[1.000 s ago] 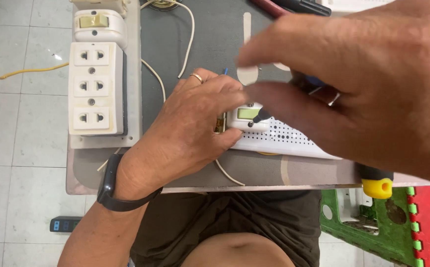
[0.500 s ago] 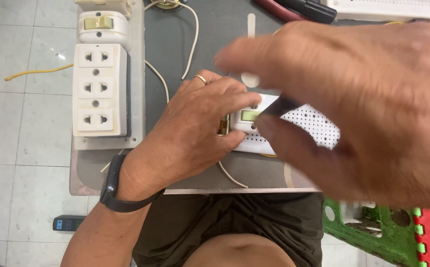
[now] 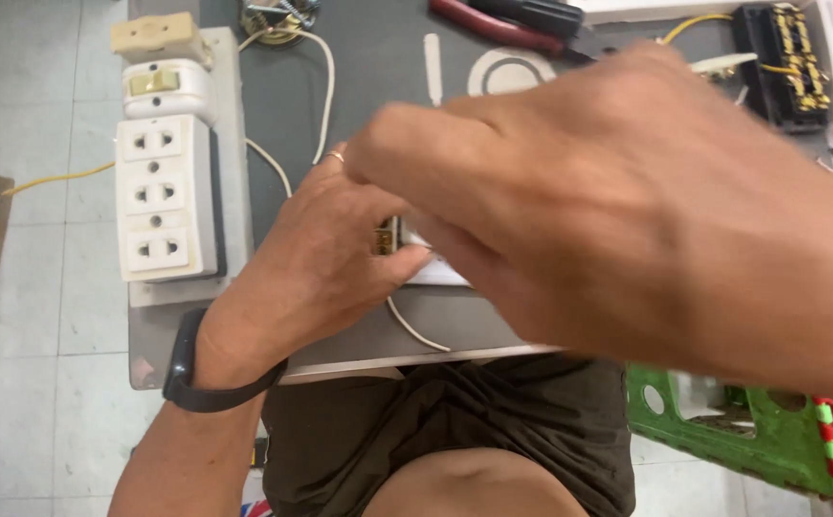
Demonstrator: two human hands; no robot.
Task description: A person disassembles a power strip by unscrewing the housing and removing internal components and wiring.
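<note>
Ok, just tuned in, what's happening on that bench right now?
A person sits at a grey work board on their lap. The left hand presses down on a small white electrical part, mostly hidden. The right hand reaches in over it, fingers meeting the left; what it holds can't be seen. A white triple socket strip lies to the left, red-handled pliers at the top edge.
</note>
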